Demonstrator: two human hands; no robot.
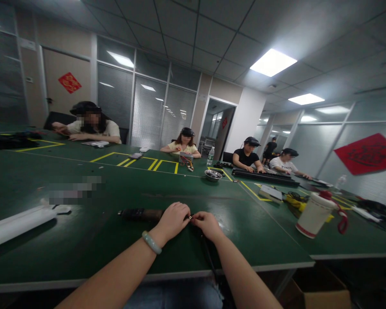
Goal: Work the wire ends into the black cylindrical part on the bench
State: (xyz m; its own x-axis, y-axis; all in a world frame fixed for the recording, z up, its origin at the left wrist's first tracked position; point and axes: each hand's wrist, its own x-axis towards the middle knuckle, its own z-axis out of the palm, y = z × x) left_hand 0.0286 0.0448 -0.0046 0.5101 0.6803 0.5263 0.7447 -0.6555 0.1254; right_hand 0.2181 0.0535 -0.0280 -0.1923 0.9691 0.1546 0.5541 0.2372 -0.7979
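Note:
A dark electric screwdriver (pixel 144 214) lies on the green table with its narrow metal tip pointing left. My left hand (pixel 173 219) is closed over its rear end. Close by on the right, my right hand (pixel 207 224) pinches the end of a black cable (pixel 209 253), which runs down over the table's front edge. Between my fingertips shows a small shiny metal piece (pixel 190 218), too small to make out; whether cable and screwdriver are joined is hidden by my fingers.
A long white object (pixel 19 224) lies at the left. To the right stand a white tumbler (pixel 315 215) with a red lid and, beyond it, a white box (pixel 270 193). A metal bowl (pixel 213 175) holds dark parts. Several people in caps work along the far side.

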